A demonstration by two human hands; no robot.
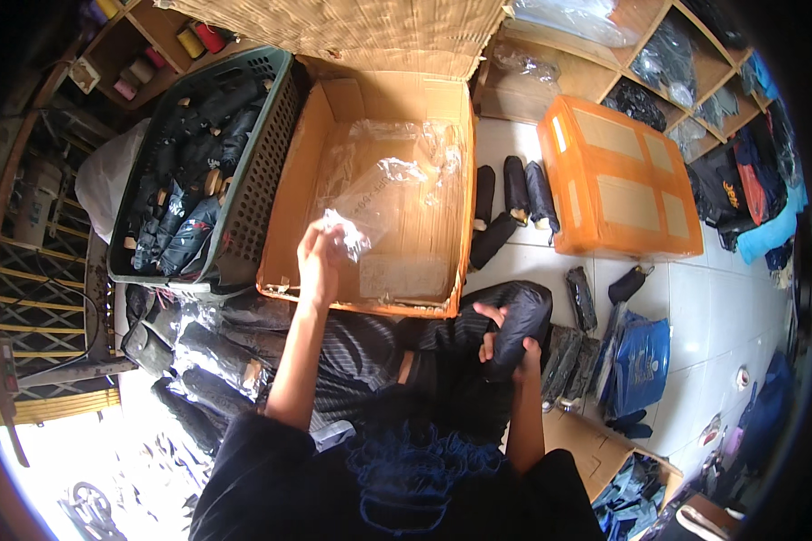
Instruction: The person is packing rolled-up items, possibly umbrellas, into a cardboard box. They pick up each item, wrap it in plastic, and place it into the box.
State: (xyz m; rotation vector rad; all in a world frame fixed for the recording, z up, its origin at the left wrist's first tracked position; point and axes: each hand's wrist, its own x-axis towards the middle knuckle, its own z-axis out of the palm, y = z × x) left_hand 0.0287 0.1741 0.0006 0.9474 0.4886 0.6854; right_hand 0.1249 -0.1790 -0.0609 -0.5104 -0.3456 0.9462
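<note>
My left hand (318, 260) pinches a clear plastic bag (370, 203) above the open cardboard box (278, 257) in front of me. The bag hangs loosely, stretching away from my fingers over the box. Close to my right knee, my right hand (525, 350) grips a black folded umbrella (520, 329), its fingers and thumb wrapped round the cloth. More crumpled clear plastic (438, 149) lies at the far end inside the box.
A green basket (275, 144) full of black umbrellas stands left of the box. Several more umbrellas (514, 185) lie on the tiles beside a taped carton (622, 194). Wrapped umbrellas (212, 356) are heaped at my left. Shelves (595, 45) line the back; a blue bag (641, 361) sits right.
</note>
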